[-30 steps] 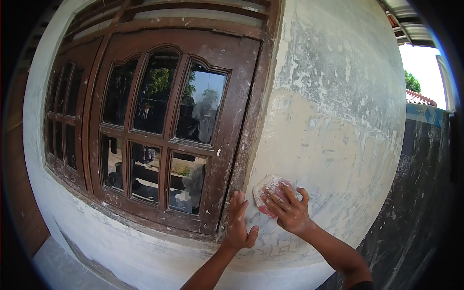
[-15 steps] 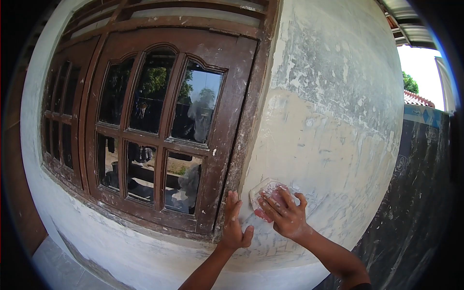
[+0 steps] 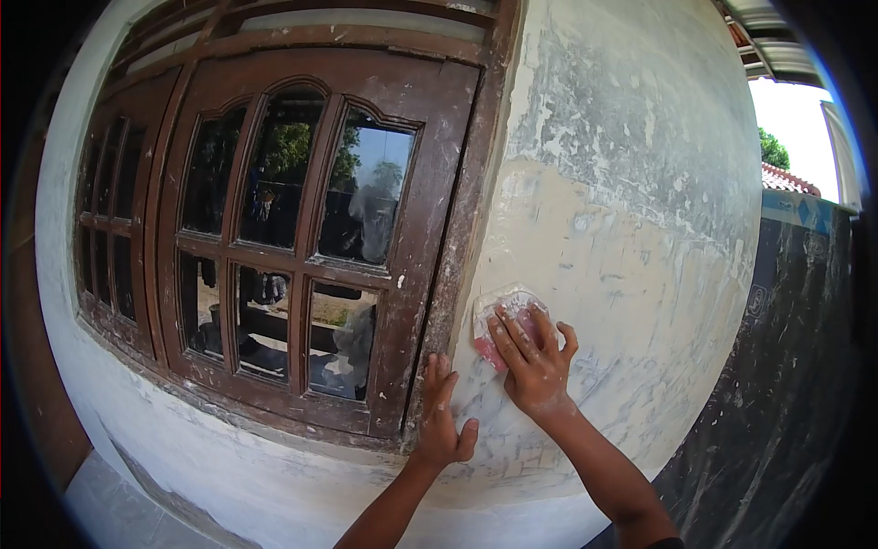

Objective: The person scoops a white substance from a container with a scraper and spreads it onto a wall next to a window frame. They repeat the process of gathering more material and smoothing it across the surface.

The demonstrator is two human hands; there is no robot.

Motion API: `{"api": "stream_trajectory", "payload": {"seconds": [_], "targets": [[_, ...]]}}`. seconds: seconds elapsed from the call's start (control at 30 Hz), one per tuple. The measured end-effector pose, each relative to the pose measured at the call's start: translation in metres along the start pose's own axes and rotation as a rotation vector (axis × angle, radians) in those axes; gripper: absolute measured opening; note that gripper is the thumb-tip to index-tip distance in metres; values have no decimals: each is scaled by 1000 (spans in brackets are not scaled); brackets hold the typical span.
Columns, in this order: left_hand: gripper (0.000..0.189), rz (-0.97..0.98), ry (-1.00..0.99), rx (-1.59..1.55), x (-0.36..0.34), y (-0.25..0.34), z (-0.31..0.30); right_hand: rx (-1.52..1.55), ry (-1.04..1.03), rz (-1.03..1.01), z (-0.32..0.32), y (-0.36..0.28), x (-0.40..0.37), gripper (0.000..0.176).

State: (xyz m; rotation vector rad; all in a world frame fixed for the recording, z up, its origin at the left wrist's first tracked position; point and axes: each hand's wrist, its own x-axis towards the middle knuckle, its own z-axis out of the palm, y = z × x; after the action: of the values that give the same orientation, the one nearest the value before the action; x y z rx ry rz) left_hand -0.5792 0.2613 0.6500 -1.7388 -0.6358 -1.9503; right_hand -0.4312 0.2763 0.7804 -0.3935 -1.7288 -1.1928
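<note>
My right hand point(image 3: 538, 366) presses a flat, red-and-whitish putty spreader point(image 3: 489, 355) against the wall point(image 3: 585, 302). White paste coats its upper edge, and the fingers lie over its face, hiding part of it. Paste specks also mark the fingers. To the left, my left hand point(image 3: 441, 416) rests open with its fingers pointing up and the thumb apart. Its fingertips are at the brown wooden window frame point(image 3: 448, 316), where the frame meets the wall. Cream filler covers the wall around the spreader, with grey streaks below it.
A brown wooden window point(image 3: 293, 256) with several glass panes fills the left side. Higher up, the wall has a rough grey patch point(image 3: 631, 119). A dark panel point(image 3: 768, 366) stands at the right, under a metal roof edge point(image 3: 777, 41).
My right hand and the spreader have slid upward along the wall. My left hand has stayed by the window frame. The view has shifted slightly.
</note>
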Motion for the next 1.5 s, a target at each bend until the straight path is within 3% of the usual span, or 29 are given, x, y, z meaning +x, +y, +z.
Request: {"api": "stream_trajectory", "payload": {"seconds": [0.17, 0.47, 0.83, 1.03, 1.13, 1.3, 1.5], "targets": [[65, 17, 15, -14, 0, -1, 1, 53, -102, -15, -19, -17, -66, 52], [64, -5, 1, -9, 1, 2, -1, -30, 82, 66, -3, 0, 67, 55], [65, 5, 50, -31, -7, -2, 3, 83, -102, 5, -22, -36, -68, 48], [66, 22, 59, -29, -5, -3, 3, 21, 120, 72, -28, -6, 34, 50], [65, 16, 37, -14, -6, -4, 1, -36, 116, 94, -9, 8, 66, 55], [64, 11, 24, -16, -4, -2, 1, -11, 3, 129, 5, -9, -1, 54], [66, 5, 19, -25, -7, -3, 2, 53, -178, 128, -28, -40, -108, 49]]}}
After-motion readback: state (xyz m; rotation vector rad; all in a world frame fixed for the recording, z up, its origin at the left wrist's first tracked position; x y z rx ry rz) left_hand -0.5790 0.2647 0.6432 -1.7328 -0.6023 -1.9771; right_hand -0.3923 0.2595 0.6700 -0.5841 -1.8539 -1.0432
